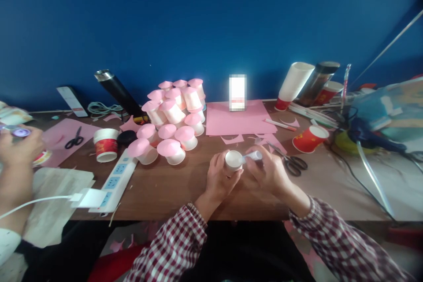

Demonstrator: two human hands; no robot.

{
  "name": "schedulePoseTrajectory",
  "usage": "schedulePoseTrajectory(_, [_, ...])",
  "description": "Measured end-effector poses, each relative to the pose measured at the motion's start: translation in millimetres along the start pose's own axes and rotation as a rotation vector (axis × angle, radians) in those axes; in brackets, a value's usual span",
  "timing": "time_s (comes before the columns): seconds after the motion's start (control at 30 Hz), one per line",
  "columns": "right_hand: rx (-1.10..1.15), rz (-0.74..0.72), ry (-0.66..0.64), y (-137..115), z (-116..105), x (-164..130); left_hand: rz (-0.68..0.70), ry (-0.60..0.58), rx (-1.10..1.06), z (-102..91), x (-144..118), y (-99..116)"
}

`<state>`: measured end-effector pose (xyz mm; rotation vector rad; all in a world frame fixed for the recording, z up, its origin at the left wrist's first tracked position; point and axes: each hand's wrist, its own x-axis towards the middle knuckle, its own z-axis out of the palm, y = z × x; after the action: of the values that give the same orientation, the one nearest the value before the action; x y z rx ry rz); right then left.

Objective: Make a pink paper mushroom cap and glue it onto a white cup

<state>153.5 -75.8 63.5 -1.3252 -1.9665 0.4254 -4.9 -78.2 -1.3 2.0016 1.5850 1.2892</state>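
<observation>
My left hand wraps round a small white paper cup, its round end tilted up toward me. In my right hand is a white tube that looks like a glue stick, gripped between the fingers. Its pale bluish tip is at the cup's right rim; whether they touch I cannot tell. Left of my hands stand several paper cups topped with pink paper cones. Black-handled scissors lie just right of my right hand, partly hidden behind it.
Pink paper sheets lie at the back, with scraps around. A red paper cup and a glue gun are at right. At left are a power strip, another cup, a flask and a co-worker's hand.
</observation>
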Motion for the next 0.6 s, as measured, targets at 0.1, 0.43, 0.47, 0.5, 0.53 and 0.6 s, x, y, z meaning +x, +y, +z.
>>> schedulePoseTrajectory(0.1, [-0.006,-0.014,-0.027,0.8,-0.8,-0.1,-0.009,-0.012,-0.004,-1.2,-0.1,1.5])
schedulePoseTrajectory(0.43, [-0.02,-0.028,-0.022,9.5,1.2,-4.3,0.007,-0.005,0.019,-1.7,-0.3,1.6])
schedulePoseTrajectory(0.47, [-0.025,-0.032,-0.02,9.5,1.0,-4.2,0.009,-0.004,0.017,-1.8,-0.3,1.5])
schedulePoseTrajectory(0.5, [-0.031,-0.034,-0.018,9.4,0.6,-4.1,0.012,-0.006,0.014,-1.8,-0.4,1.3])
schedulePoseTrajectory(0.53, [-0.035,-0.034,-0.016,9.5,0.1,-4.1,0.011,-0.007,0.01,-1.7,-0.4,1.1])
schedulePoseTrajectory(0.6, [-0.035,-0.033,-0.017,9.8,-1.4,-4.4,0.007,-0.008,-0.001,-1.4,-0.7,0.7])
